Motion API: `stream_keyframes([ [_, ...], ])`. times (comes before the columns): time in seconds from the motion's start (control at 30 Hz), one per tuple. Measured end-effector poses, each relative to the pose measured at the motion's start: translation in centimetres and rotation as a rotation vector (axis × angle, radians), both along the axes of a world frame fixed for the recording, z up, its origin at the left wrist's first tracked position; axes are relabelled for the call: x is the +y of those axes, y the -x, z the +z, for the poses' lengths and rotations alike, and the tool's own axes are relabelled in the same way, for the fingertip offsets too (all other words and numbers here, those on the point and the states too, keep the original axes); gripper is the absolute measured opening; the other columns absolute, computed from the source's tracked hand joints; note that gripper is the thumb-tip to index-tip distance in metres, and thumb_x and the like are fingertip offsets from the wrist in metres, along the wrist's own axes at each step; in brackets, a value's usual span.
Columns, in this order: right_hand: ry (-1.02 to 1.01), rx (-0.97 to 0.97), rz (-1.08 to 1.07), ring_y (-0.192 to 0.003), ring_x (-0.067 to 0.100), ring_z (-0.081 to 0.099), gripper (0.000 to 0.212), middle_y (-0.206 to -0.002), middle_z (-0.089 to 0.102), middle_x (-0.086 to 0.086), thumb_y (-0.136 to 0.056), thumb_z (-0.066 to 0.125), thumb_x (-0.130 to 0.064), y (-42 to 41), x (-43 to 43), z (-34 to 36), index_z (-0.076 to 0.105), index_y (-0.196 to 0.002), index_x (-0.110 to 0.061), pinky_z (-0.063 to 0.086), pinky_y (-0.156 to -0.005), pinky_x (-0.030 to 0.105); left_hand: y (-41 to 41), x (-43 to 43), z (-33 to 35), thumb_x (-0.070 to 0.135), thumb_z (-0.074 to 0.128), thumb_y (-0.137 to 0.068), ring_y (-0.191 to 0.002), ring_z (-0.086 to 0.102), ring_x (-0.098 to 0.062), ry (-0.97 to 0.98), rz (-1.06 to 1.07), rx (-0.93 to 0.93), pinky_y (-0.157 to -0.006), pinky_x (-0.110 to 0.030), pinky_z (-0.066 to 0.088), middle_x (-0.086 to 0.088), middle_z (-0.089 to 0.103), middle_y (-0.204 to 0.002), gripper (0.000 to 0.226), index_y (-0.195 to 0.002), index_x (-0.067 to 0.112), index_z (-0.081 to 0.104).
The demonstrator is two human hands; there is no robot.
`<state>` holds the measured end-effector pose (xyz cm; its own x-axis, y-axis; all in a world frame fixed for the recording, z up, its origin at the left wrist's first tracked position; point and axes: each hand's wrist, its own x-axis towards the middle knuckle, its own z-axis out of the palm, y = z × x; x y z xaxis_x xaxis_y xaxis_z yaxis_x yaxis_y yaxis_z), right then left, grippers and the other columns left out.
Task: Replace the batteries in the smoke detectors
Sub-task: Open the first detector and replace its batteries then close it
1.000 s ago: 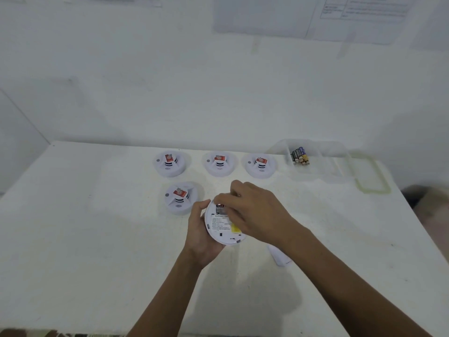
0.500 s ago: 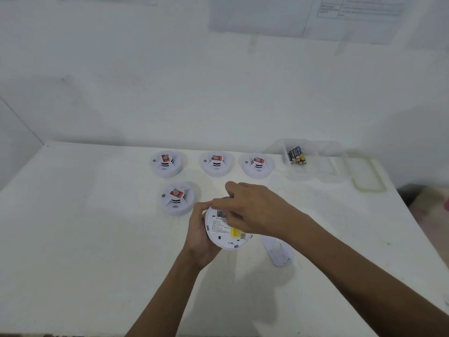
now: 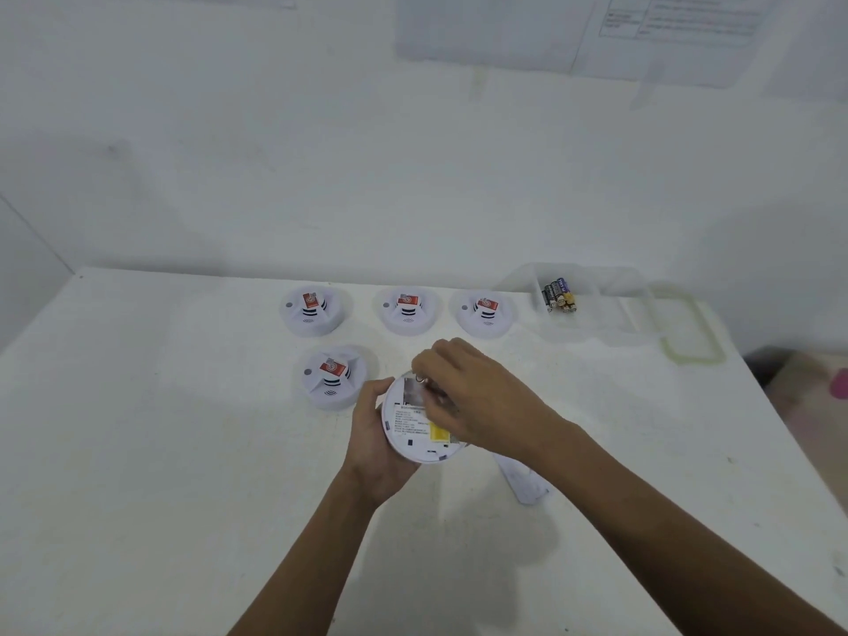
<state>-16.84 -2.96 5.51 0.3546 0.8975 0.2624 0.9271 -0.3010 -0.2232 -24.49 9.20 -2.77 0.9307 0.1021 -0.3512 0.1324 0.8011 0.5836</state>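
The right hand has crept toward the far edge of the smoke detector over the last second. Its curled fingertips, which earlier lay over the middle of the disc, now work at the battery bay. More of the grey bay shows bare beside them, and a small shiny ring shows at the fingertips. They pinch at something there, but I cannot tell whether it is a battery or only a contact, since the fingers hide it. I judge the work is now inside the bay, with a cell either coming out or going in.

The left hand grips the detector by its rim, thumb over the edge and fingers wrapped behind, holding it off the table. The printed back faces up at the camera and tilts a little toward the left palm.

The disc is round and has no long axis. The bay does, and it seems to run across the far edge, from the left thumb toward the right hand.

A loose white cover lies on the table below the right wrist. Well beyond the grip, spare batteries sit in a clear box.
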Motion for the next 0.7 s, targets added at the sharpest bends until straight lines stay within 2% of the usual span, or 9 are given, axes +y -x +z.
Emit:
stream_keyframes([
  [0.1,-0.073,0.179,-0.064,-0.080,0.017,0.044,0.013,-0.087,0.050,-0.004,-0.088,0.054,-0.018,0.6,-0.2,0.6,0.045,-0.097,-0.019,0.043,-0.064,0.032,0.0,0.6,0.5,0.040,0.032,-0.090,-0.084,0.062,-0.026,0.060,-0.017,-0.026,-0.075,-0.036,0.051,-0.012,0.065,-0.093,0.043,-0.097,0.015,0.066],
  [0.2,-0.099,0.377,-0.122,-0.082,0.015,0.049,0.017,-0.087,0.057,-0.004,-0.088,0.055,-0.017,1.1,-0.3,1.6,0.044,-0.099,-0.024,0.044,-0.066,0.028,0.1,1.2,0.6,0.041,0.034,-0.089,-0.094,0.059,-0.029,0.097,-0.035,-0.048,-0.086,-0.041,0.047,-0.014,0.062,-0.105,0.043,-0.107,0.015,0.063],
  [0.3,-0.060,0.480,-0.172,-0.074,0.010,0.054,0.016,-0.085,0.060,-0.003,-0.089,0.054,-0.015,1.0,-0.4,2.6,0.050,-0.101,-0.024,0.045,-0.062,0.026,0.0,1.5,0.3,0.042,0.033,-0.090,-0.111,0.048,-0.035,0.147,-0.069,-0.050,-0.108,-0.055,0.029,-0.017,0.054,-0.119,0.046,-0.115,0.014,0.060],
  [0.37,-0.022,0.531,-0.206,-0.066,0.009,0.052,0.015,-0.083,0.061,-0.003,-0.090,0.052,-0.014,0.9,-0.6,3.1,0.053,-0.101,-0.025,0.044,-0.058,0.024,0.0,1.7,0.1,0.042,0.031,-0.090,-0.113,0.047,-0.037,0.155,-0.113,-0.081,-0.111,-0.062,0.020,-0.019,0.055,-0.121,0.048,-0.113,0.013,0.062],
  [0.47,0.065,0.608,-0.282,-0.064,0.011,0.053,0.017,-0.076,0.059,-0.003,-0.092,0.047,-0.013,0.4,-1.1,3.8,0.055,-0.102,-0.025,0.046,-0.061,0.030,0.1,1.3,0.6,0.041,0.029,-0.089,-0.105,0.059,-0.038,0.162,-0.162,-0.120,-0.108,-0.062,0.027,-0.019,0.064,-0.114,0.052,-0.104,0.013,0.070],
  [0.6,0.288,0.637,-0.384,-0.079,0.017,0.060,0.021,-0.089,0.062,-0.002,-0.093,0.046,-0.015,-1.6,-2.8,4.6,0.057,-0.107,-0.026,0.048,-0.073,0.032,-0.3,0.7,0.9,0.040,0.031,-0.087,-0.115,0.051,-0.043,0.214,-0.226,-0.128,-0.103,-0.057,0.035,-0.025,0.057,-0.124,0.054,-0.119,0.007,0.058],
  [0.7,0.367,0.641,-0.434,-0.076,0.008,0.061,0.020,-0.088,0.056,-0.013,-0.092,0.048,-0.016,-4.2,-5.1,5.1,0.059,-0.106,-0.025,0.044,-0.065,0.023,-1.3,-0.1,0.7,0.041,0.027,-0.089,-0.116,0.051,-0.043,0.261,-0.235,-0.115,-0.097,-0.054,0.042,-0.025,0.052,-0.129,0.056,-0.126,0.006,0.052],
])
